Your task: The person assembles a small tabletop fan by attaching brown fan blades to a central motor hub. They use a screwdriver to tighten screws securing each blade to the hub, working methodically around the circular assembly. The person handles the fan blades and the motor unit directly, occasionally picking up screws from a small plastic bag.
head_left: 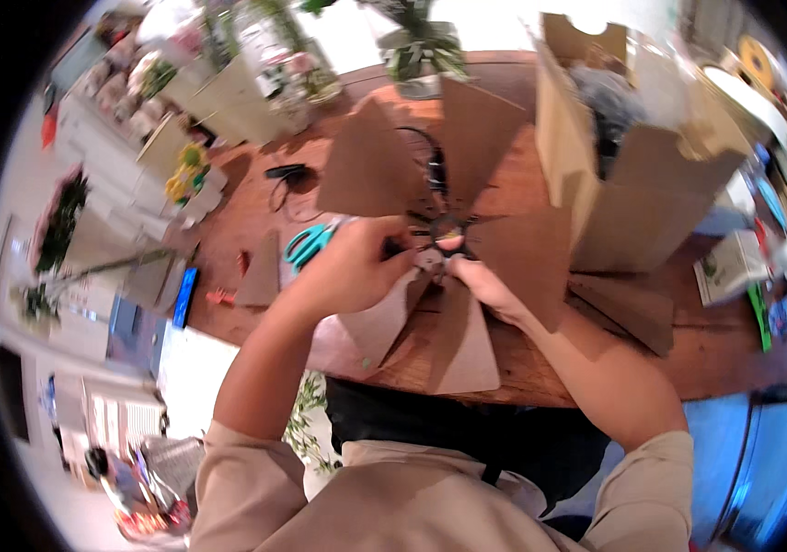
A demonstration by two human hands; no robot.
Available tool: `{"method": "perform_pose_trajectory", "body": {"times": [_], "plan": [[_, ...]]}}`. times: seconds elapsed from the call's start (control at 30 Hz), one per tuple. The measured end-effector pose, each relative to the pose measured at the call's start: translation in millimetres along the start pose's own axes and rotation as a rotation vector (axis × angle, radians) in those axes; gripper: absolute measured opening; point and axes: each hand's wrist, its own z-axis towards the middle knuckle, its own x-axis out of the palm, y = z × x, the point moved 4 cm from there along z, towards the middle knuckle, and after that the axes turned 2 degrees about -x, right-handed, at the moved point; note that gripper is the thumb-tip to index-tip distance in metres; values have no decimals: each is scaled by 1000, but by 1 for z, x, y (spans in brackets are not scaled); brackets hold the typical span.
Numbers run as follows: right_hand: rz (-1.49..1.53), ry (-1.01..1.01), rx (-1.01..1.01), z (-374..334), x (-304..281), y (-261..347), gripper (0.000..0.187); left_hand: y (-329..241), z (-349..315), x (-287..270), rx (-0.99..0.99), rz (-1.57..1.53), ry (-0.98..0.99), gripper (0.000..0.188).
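Over the near part of a reddish-brown wooden table [706, 342], a wheel of broad, flat brown blades [522, 248] is held at its dark circular hub [449, 224]. The hub is gripped by the bare right hand [485, 283], its thumb pressed against the near side. The bare left hand [370, 262] is drawn narrow at the hub's left; what is pinched there cannot be told. Beside the left wrist, teal-handled scissors [304, 247] are partly covered. A tall, open tan cardboard box [637, 225] is stood to the right. Farther off, a clear glass vase of green stems [421, 64] is set.
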Motion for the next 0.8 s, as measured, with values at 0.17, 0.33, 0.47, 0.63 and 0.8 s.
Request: {"method": "perform_pose_trajectory", "body": {"times": [0.17,0.33,0.47,0.63,0.8], "plan": [[386,158,436,-12,-1,17,33,-26,4,-4,110,575,80,26],[247,140,280,-16,-5,47,31,-7,27,24,562,437,-12,27],[273,240,342,-8,-32,25,29,-20,7,14,164,407,-25,33],[191,160,371,1,-47,8,30,-10,33,24,442,495,-10,32],[92,102,342,12,-66,2,39,-33,8,10,211,443,-32,28]]}}
